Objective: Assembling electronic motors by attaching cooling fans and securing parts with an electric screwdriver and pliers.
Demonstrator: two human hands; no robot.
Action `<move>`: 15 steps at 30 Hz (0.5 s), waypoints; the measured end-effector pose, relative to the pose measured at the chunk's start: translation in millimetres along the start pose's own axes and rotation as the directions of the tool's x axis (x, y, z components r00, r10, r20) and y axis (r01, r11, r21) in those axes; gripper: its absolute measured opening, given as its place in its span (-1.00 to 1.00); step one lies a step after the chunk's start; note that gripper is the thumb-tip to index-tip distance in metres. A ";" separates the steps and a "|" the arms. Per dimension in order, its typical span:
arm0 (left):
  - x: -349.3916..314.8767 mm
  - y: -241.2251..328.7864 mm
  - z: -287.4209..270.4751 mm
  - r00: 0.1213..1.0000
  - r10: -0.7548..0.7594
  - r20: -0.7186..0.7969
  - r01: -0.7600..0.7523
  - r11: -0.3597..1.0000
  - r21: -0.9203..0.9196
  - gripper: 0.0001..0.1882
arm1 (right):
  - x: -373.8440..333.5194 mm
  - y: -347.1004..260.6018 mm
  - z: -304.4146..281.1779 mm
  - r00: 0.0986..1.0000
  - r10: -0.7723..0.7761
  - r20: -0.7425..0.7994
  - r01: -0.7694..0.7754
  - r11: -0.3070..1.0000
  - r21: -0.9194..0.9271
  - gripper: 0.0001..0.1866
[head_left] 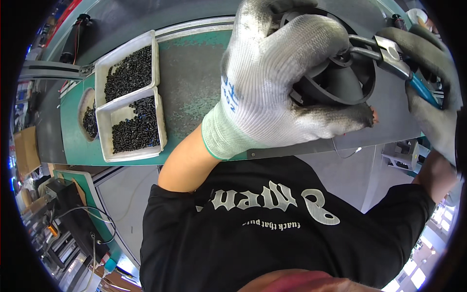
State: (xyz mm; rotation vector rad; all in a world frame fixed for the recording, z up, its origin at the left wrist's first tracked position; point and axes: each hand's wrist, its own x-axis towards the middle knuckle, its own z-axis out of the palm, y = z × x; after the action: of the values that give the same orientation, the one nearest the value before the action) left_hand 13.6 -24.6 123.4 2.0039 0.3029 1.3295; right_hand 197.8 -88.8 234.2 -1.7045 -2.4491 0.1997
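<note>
My left hand (272, 78), in a soiled white knit glove, is closed around a black round fan (348, 87) with broad blades inside a ring, held up above the bench. The thumb presses along the near side of the ring, and the glove hides much of the fan. My right hand (438, 92), gloved too, grips a pair of pliers (389, 54) with teal handles and slim metal jaws. Their jaws reach in over the fan's rim toward its hub. The glove's fingers hide where the tips end.
Two white bins (157, 117) filled with small black parts stand on the left of the green worn bench (194, 73). Beside them is an oval tray (80, 117) of similar parts. A metal bar (53, 70) juts in behind them. A thin cable (344, 155) hangs below the bench edge.
</note>
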 end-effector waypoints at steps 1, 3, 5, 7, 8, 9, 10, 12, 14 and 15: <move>-8.2 -1.0 -13.0 1.000 0.020 -0.004 -0.020 0.999 -0.031 -0.24 | 41.2 -57.5 11.4 1.000 0.004 0.010 -0.003 0.999 -0.047 -0.60; -14.0 -5.4 -16.4 0.999 0.053 -0.001 -0.053 0.996 -0.073 -0.25 | 8.7 -39.1 6.3 1.000 0.002 0.021 0.000 0.993 -0.119 -0.63; -17.4 -6.4 -17.0 0.997 0.078 0.015 -0.076 0.993 -0.094 -0.25 | 10.1 -35.2 9.9 1.000 -0.010 0.022 0.014 0.985 -0.169 -0.65; -16.8 -11.0 -16.2 0.994 0.102 0.033 -0.098 0.990 -0.100 -0.25 | 1.1 -23.5 11.4 0.999 -0.035 0.018 0.038 0.977 -0.211 -0.68; -15.4 -9.8 -14.1 0.992 0.118 0.041 -0.113 0.988 -0.108 -0.25 | 31.5 -62.6 17.1 0.999 -0.043 0.015 0.045 0.971 -0.237 -0.69; -12.1 -11.2 -10.1 0.990 0.133 0.050 -0.127 0.985 -0.115 -0.25 | 75.2 -99.7 26.3 0.999 -0.052 0.012 0.054 0.964 -0.261 -0.71; -16.1 -10.0 -12.8 0.989 0.140 0.039 -0.135 0.985 -0.107 -0.25 | 72.5 -102.6 26.9 0.996 -0.085 0.021 0.087 0.954 -0.287 -0.72; -18.4 -7.4 -10.6 0.986 0.159 0.050 -0.153 0.982 -0.110 -0.26 | 71.1 -106.4 26.4 0.993 -0.117 0.025 0.118 0.938 -0.327 -0.75; -18.0 -13.2 -14.9 0.982 0.178 0.058 -0.171 0.979 -0.113 -0.26 | 78.6 -99.7 23.1 0.988 -0.149 0.030 0.149 0.918 -0.368 -0.77; -20.2 -12.6 -19.9 0.980 0.188 0.062 -0.180 0.977 -0.116 -0.26 | 83.0 -96.6 31.4 0.986 -0.164 0.034 0.164 0.907 -0.389 -0.79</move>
State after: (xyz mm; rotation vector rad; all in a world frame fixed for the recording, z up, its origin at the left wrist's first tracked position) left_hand -10.6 -18.0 105.1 2.0203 0.0088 1.3512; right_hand 74.4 -45.1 226.1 -1.6099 -2.7567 -0.3333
